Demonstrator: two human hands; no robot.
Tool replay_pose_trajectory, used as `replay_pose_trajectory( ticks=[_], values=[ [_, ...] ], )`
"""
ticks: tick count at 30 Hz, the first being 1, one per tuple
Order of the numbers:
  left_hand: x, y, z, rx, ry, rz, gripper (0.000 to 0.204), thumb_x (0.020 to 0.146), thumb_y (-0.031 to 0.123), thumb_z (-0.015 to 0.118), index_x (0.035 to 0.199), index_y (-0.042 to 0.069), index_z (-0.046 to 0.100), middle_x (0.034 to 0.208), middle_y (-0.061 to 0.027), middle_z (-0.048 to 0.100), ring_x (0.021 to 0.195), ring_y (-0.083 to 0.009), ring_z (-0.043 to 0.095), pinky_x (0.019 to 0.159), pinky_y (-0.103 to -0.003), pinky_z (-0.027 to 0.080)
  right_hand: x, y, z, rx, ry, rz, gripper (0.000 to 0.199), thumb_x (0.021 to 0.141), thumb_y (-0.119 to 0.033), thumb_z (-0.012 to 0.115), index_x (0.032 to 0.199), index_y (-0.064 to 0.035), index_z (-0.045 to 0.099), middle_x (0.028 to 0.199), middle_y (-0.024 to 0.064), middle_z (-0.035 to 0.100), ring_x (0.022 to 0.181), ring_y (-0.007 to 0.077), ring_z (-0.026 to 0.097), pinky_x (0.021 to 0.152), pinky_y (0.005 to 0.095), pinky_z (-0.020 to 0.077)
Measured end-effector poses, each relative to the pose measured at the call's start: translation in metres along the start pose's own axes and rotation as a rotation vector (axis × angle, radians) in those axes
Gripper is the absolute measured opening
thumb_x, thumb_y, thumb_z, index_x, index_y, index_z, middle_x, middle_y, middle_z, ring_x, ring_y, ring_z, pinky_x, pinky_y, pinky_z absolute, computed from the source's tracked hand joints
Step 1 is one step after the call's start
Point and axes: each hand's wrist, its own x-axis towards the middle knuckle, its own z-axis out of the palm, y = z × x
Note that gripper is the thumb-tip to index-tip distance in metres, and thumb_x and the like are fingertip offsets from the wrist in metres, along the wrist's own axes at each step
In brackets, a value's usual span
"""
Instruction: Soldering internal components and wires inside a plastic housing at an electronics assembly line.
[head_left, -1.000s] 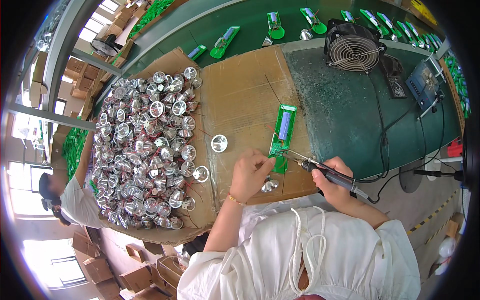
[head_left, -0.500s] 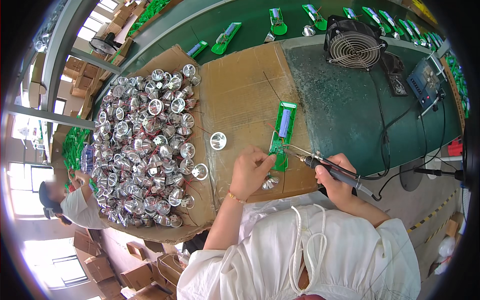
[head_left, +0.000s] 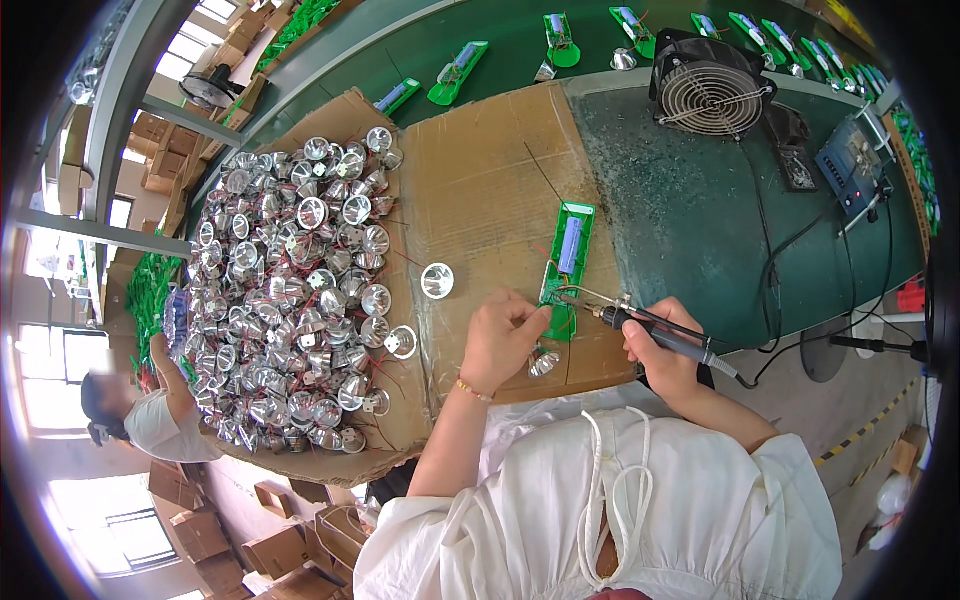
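Observation:
A green plastic housing (head_left: pixel 578 225) lies on the cardboard sheet, with a blue cylindrical battery (head_left: pixel 571 245) and a small circuit board with thin wires in it. In my right hand (head_left: pixel 668 352) is a soldering iron (head_left: pixel 640 325) with a thin curved feed tube, its tip at the board. My left hand (head_left: pixel 496 340) is closed in a pinch at the housing's left edge; what lies between the fingertips is hidden. Just below these fingers rests a silver reflector cup (head_left: pixel 543 362). Another reflector (head_left: pixel 437 281) lies face up left of the housing.
A large heap of reflectors (head_left: pixel 290 300) with red wires fills the left side. A fan (head_left: pixel 712 98) and a blue control box (head_left: pixel 852 165) with cables stand at the right. Green housings (head_left: pixel 458 72) line the conveyor behind. A co-worker (head_left: pixel 160 425) is at far left.
My right hand and the soldering iron have shifted slightly left, while my left hand stays nearly still. Housings on the conveyor have moved a little right. The co-worker's arm has moved.

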Motion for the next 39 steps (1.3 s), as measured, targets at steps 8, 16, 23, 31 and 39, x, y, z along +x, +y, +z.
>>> replay_pose_trajectory(
  ticks=[8,16,23,31,39],
  values=[
    [0.0,0.005,-0.001,-0.032,-0.015,-0.051,0.02,0.075,0.017,0.065,0.068,-0.001,0.063,0.07,-0.0099,0.053,0.064,-0.0205,0.053,0.058,-0.03,0.042,-0.001,-0.01,-0.007,0.003,0.04,-0.077,0.018,0.08,-0.009,0.062,0.082,0.001,0.048,0.064,0.0084,0.058,0.052,0.0082,0.054,0.046,0.0212,0.0453],
    [-0.002,0.003,0.0,0.024,0.001,-0.025,0.02,0.075,0.018,0.065,0.07,-0.001,0.063,0.071,-0.0092,0.053,0.062,-0.0187,0.054,0.056,-0.029,0.042,0.004,-0.005,-0.014,0.026,0.073,-0.056,0.018,0.079,-0.009,0.063,0.081,0.0007,0.048,0.063,0.0078,0.058,0.052,0.008,0.054,0.047,0.0214,0.0453],
    [-0.009,0.01,-0.006,-0.143,0.081,-0.094,0.019,0.078,0.017,0.063,0.076,-0.002,0.064,0.071,-0.0086,0.061,0.061,-0.0135,0.058,0.058,-0.026,0.045,0.006,-0.007,-0.022,-0.273,-0.134,-0.189,0.017,0.078,-0.008,0.063,0.08,-0.0005,0.049,0.065,0.0061,0.058,0.055,0.008,0.055,0.049,0.0226,0.0438],
    [-0.011,0.009,-0.017,-0.03,0.123,-0.095,0.017,0.079,0.016,0.062,0.083,0.0,0.065,0.07,-0.008,0.065,0.064,-0.0123,0.062,0.058,-0.025,0.048,0.007,-0.003,-0.018,-0.257,-0.149,-0.165,0.018,0.079,-0.009,0.063,0.082,-0.0003,0.048,0.063,0.0056,0.057,0.055,0.0082,0.055,0.049,0.0224,0.0442],
    [-0.001,0.009,-0.008,0.211,0.063,0.092,0.016,0.077,0.018,0.06,0.074,0.003,0.066,0.059,-0.012,0.06,0.05,-0.0221,0.058,0.048,-0.03,0.044,0.013,-0.002,-0.023,-0.143,-0.012,-0.158,0.019,0.078,-0.01,0.065,0.08,0.0,0.049,0.062,0.0049,0.059,0.053,0.0069,0.054,0.048,0.022,0.0427]
  ],
)
